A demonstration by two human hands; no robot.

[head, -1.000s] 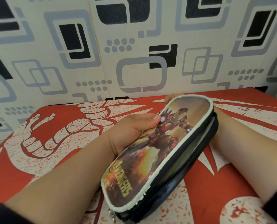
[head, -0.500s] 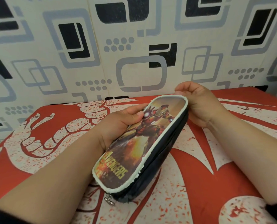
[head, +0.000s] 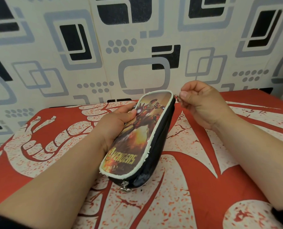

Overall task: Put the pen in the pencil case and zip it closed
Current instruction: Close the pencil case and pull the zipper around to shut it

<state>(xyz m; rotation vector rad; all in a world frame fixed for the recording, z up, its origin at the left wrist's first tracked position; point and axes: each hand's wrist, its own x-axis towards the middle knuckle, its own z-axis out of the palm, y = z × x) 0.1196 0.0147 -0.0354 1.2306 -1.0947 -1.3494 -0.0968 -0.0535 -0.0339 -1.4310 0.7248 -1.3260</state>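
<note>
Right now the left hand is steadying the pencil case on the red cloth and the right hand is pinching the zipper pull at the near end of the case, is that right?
Not quite. The head view shows the right hand pinching the zipper pull at the far end of the pencil case, by the wall. The rest holds: the left hand steadies the case on the red cloth.

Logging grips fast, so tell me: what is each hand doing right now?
Left hand: closed on the pencil case, holding it by its side.
Right hand: pinching the zipper pull at the case's far end.
</note>
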